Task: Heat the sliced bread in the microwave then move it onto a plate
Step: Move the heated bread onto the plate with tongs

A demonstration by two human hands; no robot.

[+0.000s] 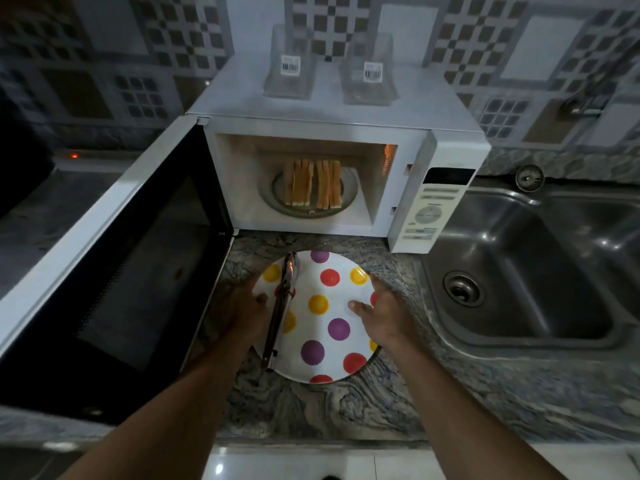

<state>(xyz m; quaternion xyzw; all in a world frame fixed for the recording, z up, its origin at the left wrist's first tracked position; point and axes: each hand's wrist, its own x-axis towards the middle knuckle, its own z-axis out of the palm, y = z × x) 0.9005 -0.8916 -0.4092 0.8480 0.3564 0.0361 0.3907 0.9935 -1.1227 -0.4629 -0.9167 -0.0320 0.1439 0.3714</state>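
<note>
With bread in the open microwave at twelve o'clock, the left hand and right hand rest open-fingered on the plate, gripping nothing; next, probably, grasping the tongs.

White plate with red, yellow, purple polka dots. White microwave, black door window. Golden-brown bread slices. Grey-veined marbled counter. Grey-white checkered wall tiles. Steel-grey sink.

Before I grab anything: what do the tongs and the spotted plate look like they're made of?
Tongs: look like polished metal, probably stainless steel, going by the bright glints along the arms; a small red piece sits mid-length. Plate: smooth white surface with printed coloured dots, looks like glazed ceramic or melamine; the picture can't settle which.
</note>
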